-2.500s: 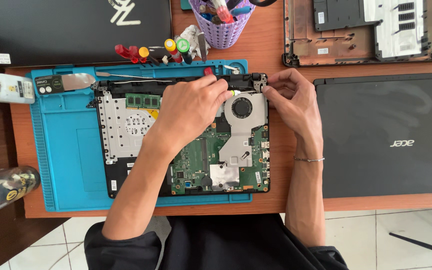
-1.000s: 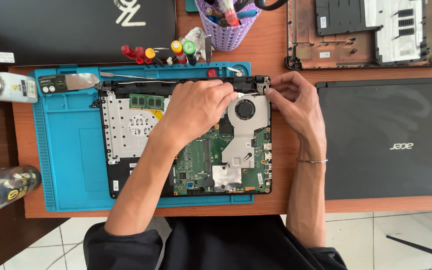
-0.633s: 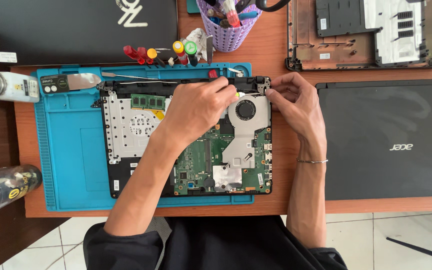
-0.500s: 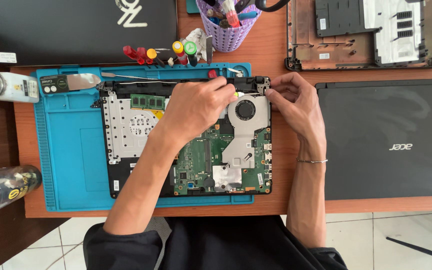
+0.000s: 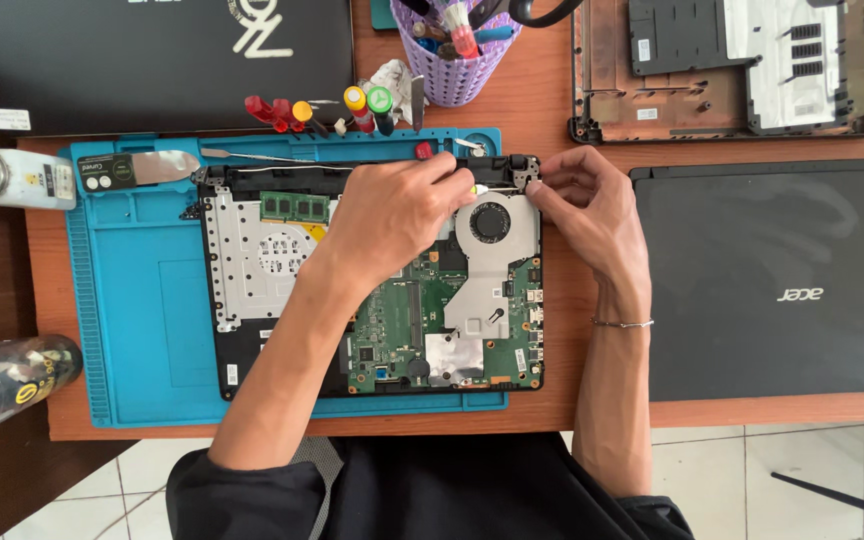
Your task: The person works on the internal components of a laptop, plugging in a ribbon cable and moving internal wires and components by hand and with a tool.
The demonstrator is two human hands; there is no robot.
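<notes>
An opened laptop base (image 5: 252,255) lies on a blue work mat (image 5: 142,300), its green motherboard (image 5: 392,320) and round fan (image 5: 490,222) exposed. My left hand (image 5: 392,215) rests over the upper middle of the board, fingertips pinched near the top edge beside the fan; what they pinch is too small to tell. My right hand (image 5: 587,215) grips the laptop's top right corner by the hinge, fingers curled on the edge.
A closed black laptop (image 5: 772,275) lies to the right, a stripped laptop shell (image 5: 742,70) behind it, another black lid (image 5: 162,60) at back left. A purple tool cup (image 5: 457,55), coloured screwdrivers (image 5: 322,108), a metal spatula (image 5: 147,168), a white bottle (image 5: 12,178) and a glass (image 5: 2,385) surround the mat.
Both hands stay at the laptop's top edge near the fan. My left fingers have shifted slightly; little else differs.
</notes>
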